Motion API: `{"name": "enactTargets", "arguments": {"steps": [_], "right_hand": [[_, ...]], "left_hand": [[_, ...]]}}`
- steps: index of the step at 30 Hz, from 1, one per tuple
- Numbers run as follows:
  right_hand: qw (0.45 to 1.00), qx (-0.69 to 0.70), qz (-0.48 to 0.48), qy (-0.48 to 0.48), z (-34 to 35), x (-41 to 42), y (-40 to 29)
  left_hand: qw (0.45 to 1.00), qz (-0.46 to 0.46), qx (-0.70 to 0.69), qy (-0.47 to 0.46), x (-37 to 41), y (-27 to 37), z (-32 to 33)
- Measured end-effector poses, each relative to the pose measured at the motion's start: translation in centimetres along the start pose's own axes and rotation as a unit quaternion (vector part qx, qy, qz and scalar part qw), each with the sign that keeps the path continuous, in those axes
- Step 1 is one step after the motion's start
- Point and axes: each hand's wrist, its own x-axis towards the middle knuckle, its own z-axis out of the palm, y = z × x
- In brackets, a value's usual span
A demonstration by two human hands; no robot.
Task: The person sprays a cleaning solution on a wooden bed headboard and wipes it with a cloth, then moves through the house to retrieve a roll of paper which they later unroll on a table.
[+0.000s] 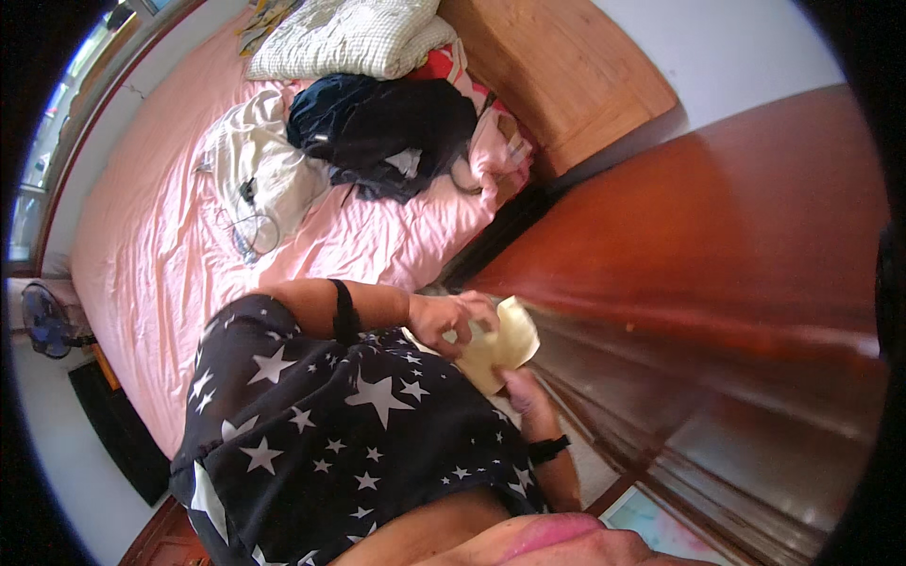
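Observation:
A pale yellow sheet (520, 336), either paper or thin cloth, is held in front of my torso. My right hand (524, 389) grips its lower edge, the thumb lying on the near face. Over the sheet's left part my left hand (453, 318) is bent with curled fingers. Its fingertips are at the sheet, but whether they pinch it cannot be made out. Part of the sheet is hidden behind that hand and my black star-print shirt (382, 400). Black straps circle both forearms.
A bed (141, 247) with a pink sheet fills the upper left. On it lie dark clothes (382, 127), white fabric (258, 156), a thin cable (272, 237) and a folded checked quilt (347, 35). Glossy reddish-brown wooden furniture (672, 233) stands close at the right. A fan (46, 318) is at far left.

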Motion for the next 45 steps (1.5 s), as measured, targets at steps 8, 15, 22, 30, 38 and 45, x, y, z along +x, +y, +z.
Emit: {"name": "enactTargets", "arguments": {"steps": [8,15,22,30,38,45], "right_hand": [[0.972,-0.203,0.087,-0.084,6.6,-1.4,-1.9],[0.951,0.011,-0.290,0.104,14.2,-0.1,8.6],[0.831,0.288,-0.358,0.313,15.3,12.8,20.6],[0.772,0.384,-0.229,0.452,24.2,14.1,19.1],[0.764,0.352,-0.138,0.522,25.9,14.5,16.7],[0.791,0.313,-0.024,0.526,25.2,17.1,13.7]], "left_hand": [[0.931,-0.067,-0.131,-0.334,2.4,0.2,-2.0],[0.961,-0.118,-0.073,-0.241,-3.3,-3.6,1.8],[0.866,0.012,-0.166,-0.471,-8.5,-17.1,7.7],[0.954,-0.198,-0.121,-0.188,-6.7,-24.7,-2.4],[0.827,-0.266,-0.147,0.472,-0.9,-39.6,-30.4],[0.633,-0.072,0.334,0.695,-0.3,-45.0,-45.5]]}}
